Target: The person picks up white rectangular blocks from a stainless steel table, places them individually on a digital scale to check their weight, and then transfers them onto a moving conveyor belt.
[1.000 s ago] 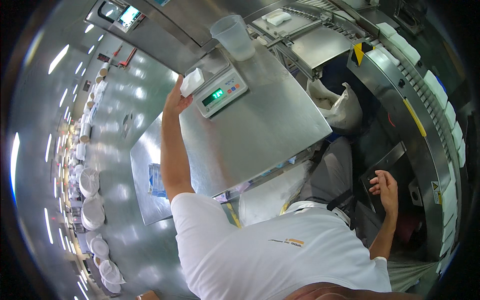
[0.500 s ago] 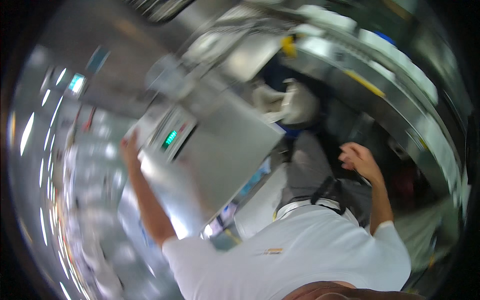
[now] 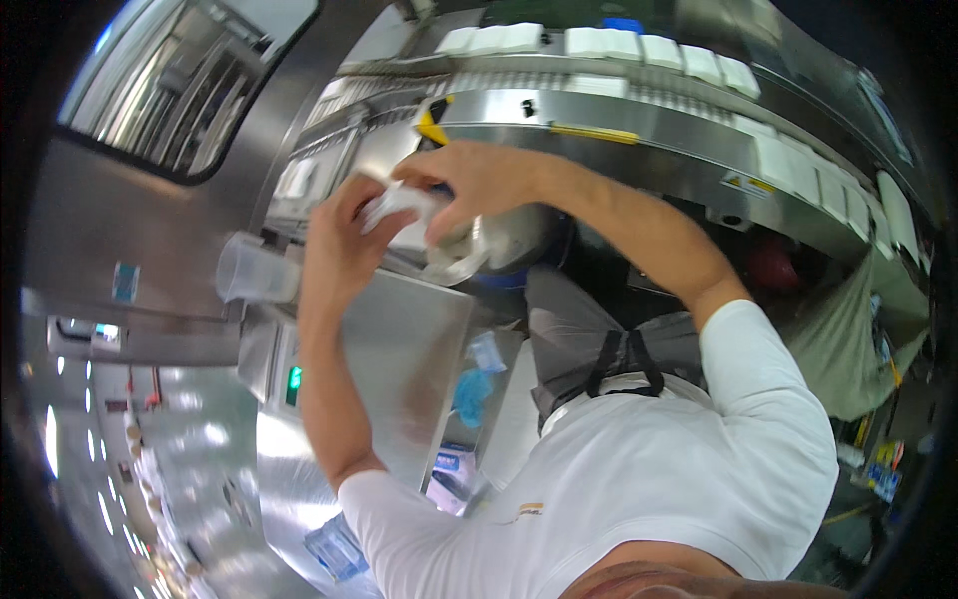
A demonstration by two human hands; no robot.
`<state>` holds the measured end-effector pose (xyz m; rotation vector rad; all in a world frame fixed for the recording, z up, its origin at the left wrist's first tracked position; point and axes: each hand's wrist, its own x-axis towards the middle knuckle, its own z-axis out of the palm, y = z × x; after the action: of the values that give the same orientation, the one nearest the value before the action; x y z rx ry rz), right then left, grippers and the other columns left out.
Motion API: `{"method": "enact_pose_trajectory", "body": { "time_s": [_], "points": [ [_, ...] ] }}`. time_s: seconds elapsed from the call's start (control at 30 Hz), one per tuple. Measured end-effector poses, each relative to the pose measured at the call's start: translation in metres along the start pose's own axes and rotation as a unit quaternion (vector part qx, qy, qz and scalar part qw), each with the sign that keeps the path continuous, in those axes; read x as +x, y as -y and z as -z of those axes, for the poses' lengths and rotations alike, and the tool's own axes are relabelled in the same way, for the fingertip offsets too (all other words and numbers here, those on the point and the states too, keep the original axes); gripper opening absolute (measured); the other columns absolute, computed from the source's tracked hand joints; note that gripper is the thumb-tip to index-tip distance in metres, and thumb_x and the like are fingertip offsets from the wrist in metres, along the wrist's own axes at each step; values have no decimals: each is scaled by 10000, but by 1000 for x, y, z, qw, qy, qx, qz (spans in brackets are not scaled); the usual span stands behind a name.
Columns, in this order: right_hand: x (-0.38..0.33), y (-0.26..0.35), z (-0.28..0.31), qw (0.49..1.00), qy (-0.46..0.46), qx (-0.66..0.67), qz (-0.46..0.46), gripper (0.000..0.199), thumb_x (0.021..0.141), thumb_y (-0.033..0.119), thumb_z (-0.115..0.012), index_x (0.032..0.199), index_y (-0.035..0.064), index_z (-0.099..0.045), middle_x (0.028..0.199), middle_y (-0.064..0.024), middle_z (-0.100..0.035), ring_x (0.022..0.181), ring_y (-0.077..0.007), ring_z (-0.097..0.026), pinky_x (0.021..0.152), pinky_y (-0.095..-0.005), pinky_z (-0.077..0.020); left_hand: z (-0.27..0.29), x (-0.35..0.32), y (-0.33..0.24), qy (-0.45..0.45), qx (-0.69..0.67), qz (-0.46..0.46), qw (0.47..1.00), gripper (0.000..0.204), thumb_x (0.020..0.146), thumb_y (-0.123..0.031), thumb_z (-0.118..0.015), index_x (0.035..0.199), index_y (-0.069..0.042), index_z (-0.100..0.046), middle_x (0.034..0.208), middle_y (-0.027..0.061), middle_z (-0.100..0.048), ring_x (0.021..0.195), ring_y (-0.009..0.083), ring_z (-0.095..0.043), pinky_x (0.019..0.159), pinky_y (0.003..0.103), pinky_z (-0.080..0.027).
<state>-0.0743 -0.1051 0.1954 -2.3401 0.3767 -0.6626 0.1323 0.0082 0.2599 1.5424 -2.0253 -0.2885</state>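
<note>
Left hand [image 3: 344, 235] and right hand [image 3: 479, 185] close together, fingers curled in; both pinch a soft white piece [image 3: 402, 203] held between them, its outline blurred. Below and right of the hands: pale bag [image 3: 514, 240], partly hidden by the right one. Left of the left hand: translucent container [image 3: 254, 272]. Beside the left forearm, toward the body: scale [image 3: 283, 367], display lit green, partly covered. Steel table [image 3: 404, 344] under that forearm. Beyond both hands: conveyor [image 3: 494, 107], white packs [image 3: 602, 43] lined along it.
</note>
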Motion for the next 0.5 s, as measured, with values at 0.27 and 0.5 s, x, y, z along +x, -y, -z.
{"method": "enact_pose_trajectory", "body": {
  "time_s": [0.27,0.5],
  "points": [
    [29,-14,28,991,-116,38,-55,379,836,300,-860,1050,10,-747,827,-60,-689,753,-137,-594,726,-302,-479,-30,22,63,-33,-354,99,929,618,957,-378,-784,1387,21,-586,1161,68,-714,1095,156,-652,946,299,-532],
    [60,-31,28,993,-107,34,-20,434,840,350,-850,1068,-7,-753,867,-114,-729,769,-187,-643,732,-334,-501,-61,38,106,-19,-322,57,945,319,985,-273,-764,1201,-39,-742,1042,16,-747,924,99,-630,829,289,-511]
  ]
}}
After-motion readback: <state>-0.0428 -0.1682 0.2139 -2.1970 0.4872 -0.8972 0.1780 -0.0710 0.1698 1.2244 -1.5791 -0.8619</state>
